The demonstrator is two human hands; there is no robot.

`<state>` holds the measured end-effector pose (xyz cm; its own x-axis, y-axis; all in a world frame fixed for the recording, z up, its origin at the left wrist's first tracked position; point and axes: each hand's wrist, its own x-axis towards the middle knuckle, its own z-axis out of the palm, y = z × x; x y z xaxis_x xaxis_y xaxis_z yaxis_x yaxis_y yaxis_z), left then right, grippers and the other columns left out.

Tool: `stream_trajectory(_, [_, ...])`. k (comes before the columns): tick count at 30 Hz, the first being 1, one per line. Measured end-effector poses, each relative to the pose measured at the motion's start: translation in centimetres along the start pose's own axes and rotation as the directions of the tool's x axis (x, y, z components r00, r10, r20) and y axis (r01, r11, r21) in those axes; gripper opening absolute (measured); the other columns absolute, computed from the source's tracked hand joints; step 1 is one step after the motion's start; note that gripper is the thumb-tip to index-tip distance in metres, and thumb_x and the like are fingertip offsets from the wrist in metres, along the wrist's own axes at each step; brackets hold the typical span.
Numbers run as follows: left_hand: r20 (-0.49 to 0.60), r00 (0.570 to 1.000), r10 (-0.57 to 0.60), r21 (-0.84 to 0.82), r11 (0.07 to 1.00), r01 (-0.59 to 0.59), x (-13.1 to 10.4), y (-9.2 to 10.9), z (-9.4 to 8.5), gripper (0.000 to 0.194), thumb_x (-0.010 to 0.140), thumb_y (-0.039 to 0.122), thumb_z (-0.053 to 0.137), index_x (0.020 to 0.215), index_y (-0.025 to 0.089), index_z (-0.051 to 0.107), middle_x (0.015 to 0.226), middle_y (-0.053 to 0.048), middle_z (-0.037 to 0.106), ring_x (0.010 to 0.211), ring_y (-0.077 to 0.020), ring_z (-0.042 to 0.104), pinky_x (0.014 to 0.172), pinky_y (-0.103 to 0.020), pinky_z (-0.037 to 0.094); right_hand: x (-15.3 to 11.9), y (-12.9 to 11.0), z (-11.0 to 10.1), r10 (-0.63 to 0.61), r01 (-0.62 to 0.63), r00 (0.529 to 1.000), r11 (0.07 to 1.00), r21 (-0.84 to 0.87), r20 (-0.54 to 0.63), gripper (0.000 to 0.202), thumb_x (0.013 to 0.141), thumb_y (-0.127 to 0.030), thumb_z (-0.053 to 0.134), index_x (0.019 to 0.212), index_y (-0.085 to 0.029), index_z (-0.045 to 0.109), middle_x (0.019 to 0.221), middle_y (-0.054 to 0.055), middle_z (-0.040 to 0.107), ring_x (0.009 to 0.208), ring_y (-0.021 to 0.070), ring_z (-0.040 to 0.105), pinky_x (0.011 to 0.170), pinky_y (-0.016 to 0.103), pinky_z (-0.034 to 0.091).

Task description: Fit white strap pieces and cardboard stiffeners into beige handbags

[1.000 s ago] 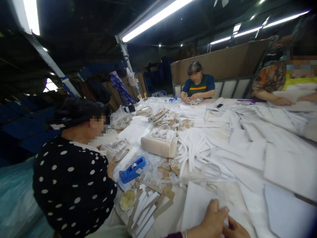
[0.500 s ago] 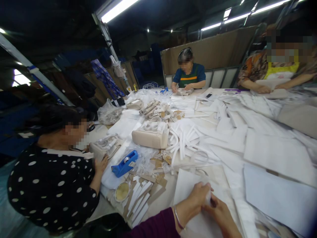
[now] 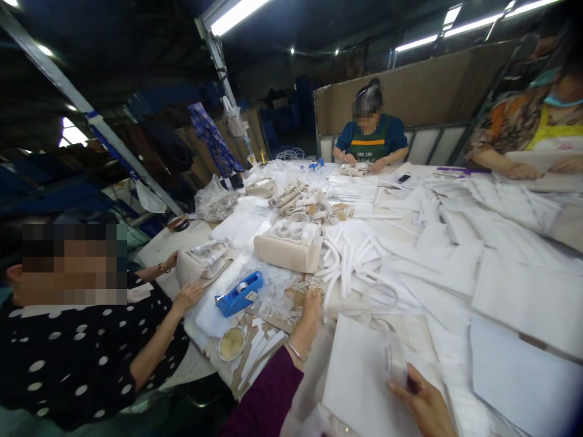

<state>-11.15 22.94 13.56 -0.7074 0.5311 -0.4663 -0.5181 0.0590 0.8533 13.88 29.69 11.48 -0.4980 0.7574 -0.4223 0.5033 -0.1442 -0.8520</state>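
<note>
My left hand [image 3: 310, 318] reaches into the pile of small brown tags with white strings [image 3: 298, 297]. Its fingers are pressed together at the tags; what they pinch is hidden. Low in the view, my right hand [image 3: 421, 400] grips a bag strap wrapped in white, translucent film [image 3: 395, 362], blurred and held up over a pale bag. Beneath it lies a flat white panel [image 3: 353, 355], which seems to be part of that bag.
A blue tape dispenser [image 3: 239, 294] and a round tin [image 3: 232, 343] stand left, near white and brown strips [image 3: 259, 352]. Beyond lies a beige bag [image 3: 286, 249]. White sheets [image 3: 514, 291] cover the right side. Co-workers sit left, across and right; the left one handles a bag [image 3: 200, 264].
My hands have parted: the left has moved away to the tags, while the right keeps the wrapped strap. My view has turned left. The left co-worker's second hand now shows at their bag.
</note>
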Motion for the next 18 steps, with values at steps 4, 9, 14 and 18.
stream_trajectory(4, [0.079,0.996,-0.038,-0.001,0.999,0.038,-2.3,-1.1,0.6,0.031,0.066,0.035,0.070,0.088,0.017,0.058,0.089,-0.007,0.060,0.097,-0.0235,0.054,0.090,-0.037,0.037,-0.2,-0.6,0.4,-0.019,0.018,1.000,0.999,0.038,0.008,0.026,0.054,-0.036,0.067,0.074,-0.020,0.067,0.076,0.002,0.069,0.078,0.0245,0.061,0.067,0.027,0.047])
stream_trajectory(9, [0.472,0.836,-0.281,0.002,0.948,0.318,-6.4,-4.2,4.7,0.032,0.070,0.043,0.070,0.079,0.013,0.063,0.080,-0.010,0.063,0.081,-0.0219,0.057,0.085,-0.039,0.041,-0.7,-1.8,1.2,-0.122,0.122,0.991,0.992,-0.008,-0.054,0.018,0.059,-0.031,0.058,0.070,-0.017,0.061,0.068,0.000,0.061,0.069,0.0196,0.053,0.064,0.026,0.041])
stream_trajectory(14, [0.534,0.734,-0.419,0.157,0.902,0.402,-6.2,-5.0,7.4,0.041,0.080,0.053,0.055,0.082,0.012,0.061,0.071,-0.006,0.060,0.065,-0.0164,0.054,0.067,-0.033,0.043,-0.3,-1.6,1.5,-0.236,0.236,0.968,0.972,-0.003,-0.090,0.011,0.061,-0.022,0.051,0.070,-0.018,0.056,0.071,-0.001,0.056,0.070,0.0166,0.048,0.065,0.025,0.038])
stream_trajectory(18, [0.576,0.714,-0.397,0.143,0.909,0.390,-6.3,-5.8,8.3,0.034,0.083,0.047,0.055,0.083,0.013,0.061,0.079,-0.006,0.061,0.073,-0.0160,0.056,0.071,-0.031,0.045,-0.9,-1.3,1.5,-0.366,0.360,0.922,0.930,-0.068,-0.125,0.007,0.063,-0.016,0.048,0.066,-0.019,0.053,0.073,0.000,0.052,0.075,0.0169,0.048,0.069,0.025,0.038])
